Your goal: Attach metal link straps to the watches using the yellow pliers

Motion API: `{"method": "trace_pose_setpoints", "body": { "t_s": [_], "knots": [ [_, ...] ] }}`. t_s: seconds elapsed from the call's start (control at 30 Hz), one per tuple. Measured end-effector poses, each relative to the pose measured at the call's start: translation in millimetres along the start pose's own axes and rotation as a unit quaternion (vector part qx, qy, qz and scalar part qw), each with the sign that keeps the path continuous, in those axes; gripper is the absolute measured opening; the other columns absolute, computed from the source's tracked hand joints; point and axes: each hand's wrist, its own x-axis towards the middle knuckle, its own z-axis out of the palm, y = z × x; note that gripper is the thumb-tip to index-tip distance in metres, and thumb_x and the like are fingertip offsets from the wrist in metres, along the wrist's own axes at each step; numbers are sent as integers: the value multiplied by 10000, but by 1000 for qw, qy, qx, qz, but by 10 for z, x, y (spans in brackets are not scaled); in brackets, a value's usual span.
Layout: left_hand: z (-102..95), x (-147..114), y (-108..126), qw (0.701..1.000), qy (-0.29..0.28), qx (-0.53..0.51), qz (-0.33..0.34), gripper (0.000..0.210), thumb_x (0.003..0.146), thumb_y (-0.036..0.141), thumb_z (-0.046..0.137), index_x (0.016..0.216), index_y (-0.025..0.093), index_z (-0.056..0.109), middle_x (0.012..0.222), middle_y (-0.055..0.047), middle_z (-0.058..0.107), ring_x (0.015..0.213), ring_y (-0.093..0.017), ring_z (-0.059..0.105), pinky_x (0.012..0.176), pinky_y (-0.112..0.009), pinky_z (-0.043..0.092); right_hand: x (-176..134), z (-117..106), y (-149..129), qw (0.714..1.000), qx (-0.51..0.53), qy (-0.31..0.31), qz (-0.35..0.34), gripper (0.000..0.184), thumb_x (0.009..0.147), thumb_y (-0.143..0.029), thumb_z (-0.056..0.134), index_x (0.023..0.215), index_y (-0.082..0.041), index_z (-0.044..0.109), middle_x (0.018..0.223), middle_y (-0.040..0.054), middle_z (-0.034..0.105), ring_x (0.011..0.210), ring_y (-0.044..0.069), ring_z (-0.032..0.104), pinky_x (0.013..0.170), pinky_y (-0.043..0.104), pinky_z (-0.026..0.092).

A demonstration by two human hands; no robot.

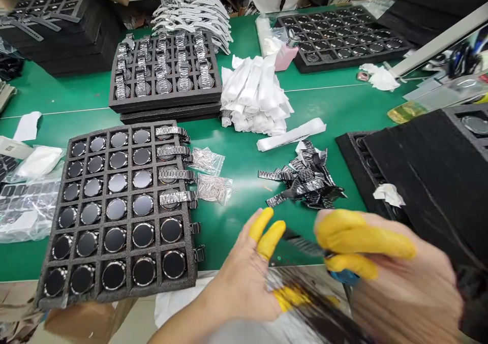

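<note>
My left hand [247, 273], with yellow finger cots, is at the table's front edge. Two of its fingers point up while the others curl around a dark metal watch strap [316, 303], which is smeared by motion. To its right, my blurred right hand [389, 262], also in yellow finger cots, is closed on a slim tool with a blue handle [343, 277]. A dark blurred piece [303, 242] spans the gap between the hands; I cannot tell whether it belongs to the tool. Beyond them lies a pile of dark metal watch straps [312, 179].
On the left, a foam tray [129, 212] holds round watches, several with straps fitted. Bags of small pins [215, 189] lie beside it. Behind are another watch tray [163, 97], white-wrapped pieces [259, 95] and a pink bottle [286, 54]. Black foam [427, 181] stands right. Other people's arms show at the back.
</note>
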Motion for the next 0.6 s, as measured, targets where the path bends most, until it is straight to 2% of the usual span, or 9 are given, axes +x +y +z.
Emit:
{"method": "trace_pose_setpoints", "body": {
  "t_s": [0.03,0.1,0.17,0.27,0.37,0.47,0.6],
  "knots": [
    [61,-2,-75,1000,-25,-6,-12,719,954,440,724,1591,214,480,1535,-213,551,1457,-423,469,1205,-626,383,7,118,-10,998,44,-42,-16,288,931,-615,716,783,-369,734,641,19,672,549,222,635,507,364,570],
    [106,-91,-174,995,-57,-37,-78,428,1065,431,511,1382,204,685,1125,-156,741,1132,-343,666,1044,-508,514,63,363,91,986,117,-114,-25,227,1020,-485,653,866,-326,700,703,10,680,588,199,642,542,334,568],
    [53,-271,-206,983,-56,-62,-164,445,1105,426,391,1139,218,783,807,-77,700,838,-255,644,888,-399,528,155,602,336,984,120,-132,8,155,1041,-388,647,935,-279,677,821,23,700,701,194,669,623,324,576],
    [-117,-602,-199,963,-34,-102,-246,477,1075,545,466,949,206,778,772,-51,650,762,-198,530,769,-315,456,281,915,825,991,-27,-127,36,135,1031,-316,647,1118,-230,704,1021,79,706,855,223,685,731,351,570],
    [-239,-882,-215,935,-17,-210,-287,635,1034,694,438,864,167,748,744,-41,574,681,-165,430,644,-299,369,337,1132,1191,971,-160,-173,44,157,1016,-252,642,1146,-231,727,1089,88,673,895,232,678,739,337,540],
    [-258,-1040,-240,914,23,-257,-314,656,1001,738,471,891,154,749,742,-35,548,674,-163,419,628,-307,349,353,1235,1317,940,-263,-210,53,163,991,-173,624,1081,-235,745,1052,85,645,880,240,650,656,306,466],
    [-178,-1030,-249,919,70,-269,-280,524,959,670,640,839,162,689,790,-43,608,724,-161,526,694,-291,429,370,1249,1341,917,-316,-243,38,194,935,-83,591,1015,-207,716,1025,103,645,888,251,617,609,307,400]
  ]
}}
